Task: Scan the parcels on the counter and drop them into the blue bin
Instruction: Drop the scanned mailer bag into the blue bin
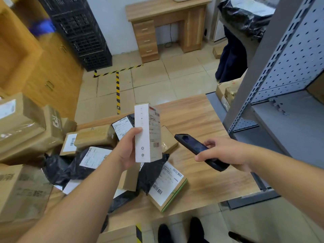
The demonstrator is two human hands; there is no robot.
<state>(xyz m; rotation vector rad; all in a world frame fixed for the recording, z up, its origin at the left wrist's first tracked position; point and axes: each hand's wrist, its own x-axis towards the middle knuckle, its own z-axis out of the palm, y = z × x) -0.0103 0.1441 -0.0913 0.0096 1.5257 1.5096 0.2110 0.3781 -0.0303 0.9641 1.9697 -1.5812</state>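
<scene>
- Label print on the white box [148,133] is too small to read.
- Left-hand fingers behind that box are hidden.
- Cardboard boxes [19,123] left of it run off-frame.
- Blue shape [42,28] far behind it is blurred.

There was only the one view, from a wide-angle camera on the person's head, so nothing was shared with a second lens. It looked forward and steeply down over the wooden counter [201,116], close enough that both forearms ran in from the bottom edge and the person's shoes [180,230] showed on the tiles underneath. It faced across the room toward a small desk [168,16] against the far wall. The lens bent the edges: the grey shelving [273,55] leaned at the right, the wooden cabinets [52,74] at the left.
</scene>
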